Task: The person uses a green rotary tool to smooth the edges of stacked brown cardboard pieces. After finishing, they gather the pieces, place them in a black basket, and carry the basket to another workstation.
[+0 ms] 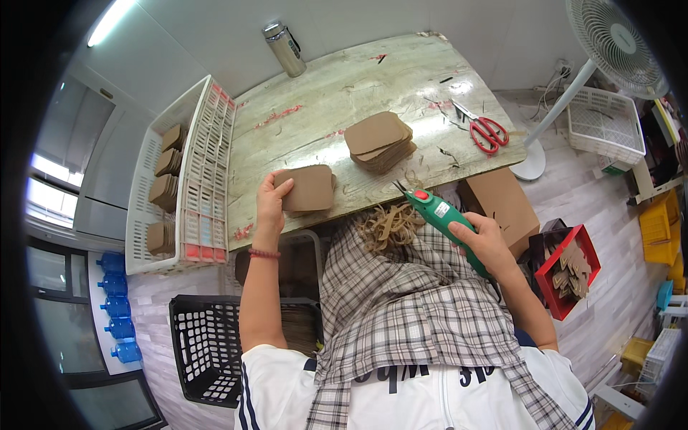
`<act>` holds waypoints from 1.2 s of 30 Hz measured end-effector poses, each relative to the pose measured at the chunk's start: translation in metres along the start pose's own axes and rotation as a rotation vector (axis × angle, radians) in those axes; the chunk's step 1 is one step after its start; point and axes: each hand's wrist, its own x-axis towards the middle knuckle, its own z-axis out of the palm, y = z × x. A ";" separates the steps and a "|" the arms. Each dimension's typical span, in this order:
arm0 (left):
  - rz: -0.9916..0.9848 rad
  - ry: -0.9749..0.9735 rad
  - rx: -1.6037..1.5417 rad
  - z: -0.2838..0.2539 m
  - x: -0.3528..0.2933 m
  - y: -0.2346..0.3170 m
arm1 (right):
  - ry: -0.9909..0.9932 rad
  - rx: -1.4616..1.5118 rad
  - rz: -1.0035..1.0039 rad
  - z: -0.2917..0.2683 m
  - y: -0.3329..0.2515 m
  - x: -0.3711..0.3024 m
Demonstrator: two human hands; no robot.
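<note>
My left hand grips a small stack of brown rounded-corner pieces at the table's near edge, thumb on top. Whether they are leather or card I cannot tell. My right hand is wrapped round a green handheld electric cutter with a red button. Its two thin pointed blades aim up and left, a little apart from the pieces. A taller stack of the same brown pieces stands to the right of my left hand. Curly tan trimmings lie in my lap on a plaid apron.
Red-handled scissors lie at the table's right. A metal flask stands at the back. On the left, a white crate holds brown stacks. A black crate, a red box of scraps and a fan stand around.
</note>
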 end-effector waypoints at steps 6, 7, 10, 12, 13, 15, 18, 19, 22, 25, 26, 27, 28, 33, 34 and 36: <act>0.741 0.188 1.262 0.054 0.039 -0.005 | 0.083 0.045 0.031 -0.004 0.014 -0.004; 0.751 0.122 1.286 0.077 0.048 -0.002 | 0.085 0.038 0.039 -0.004 0.012 -0.004; 0.611 -0.076 1.333 0.127 0.078 -0.001 | 0.092 0.045 0.018 -0.003 0.015 -0.005; 0.416 -0.197 1.350 0.141 0.094 0.003 | 0.098 0.039 0.018 -0.004 0.015 -0.007; 0.311 -0.255 1.383 0.146 0.099 0.007 | 0.105 0.038 0.019 -0.005 0.016 -0.008; 0.298 -0.286 1.312 0.149 0.102 0.013 | 0.121 0.050 0.014 -0.008 0.020 -0.009; 0.535 -0.089 1.138 0.150 0.092 0.008 | 0.143 0.061 0.018 -0.012 0.017 -0.011; 0.515 -0.092 1.130 0.151 0.088 0.015 | 0.150 0.048 0.019 -0.013 0.015 -0.011; 0.324 -0.194 0.758 0.145 0.077 0.023 | 0.156 0.072 0.007 -0.014 0.013 -0.011; 0.150 -0.131 0.046 0.153 0.040 0.025 | 0.178 0.100 -0.016 -0.012 0.011 -0.009; 0.155 -0.113 -0.168 0.160 0.024 0.028 | 0.190 0.103 -0.024 -0.010 0.005 -0.009; 0.159 -0.092 -0.382 0.166 0.011 0.027 | 0.199 0.106 -0.033 -0.007 -0.001 -0.009; 0.119 -0.085 -0.515 0.172 0.002 0.021 | 0.214 0.104 -0.032 -0.004 -0.006 -0.010; -0.018 -0.045 -0.963 0.209 -0.024 0.003 | 0.284 0.133 -0.092 0.006 -0.016 -0.005; -0.025 -0.021 -1.005 0.214 -0.026 0.001 | 0.293 0.122 -0.092 0.008 -0.019 -0.006; -0.010 -0.037 -1.039 0.220 -0.028 0.000 | 0.294 0.143 -0.098 0.009 -0.019 -0.007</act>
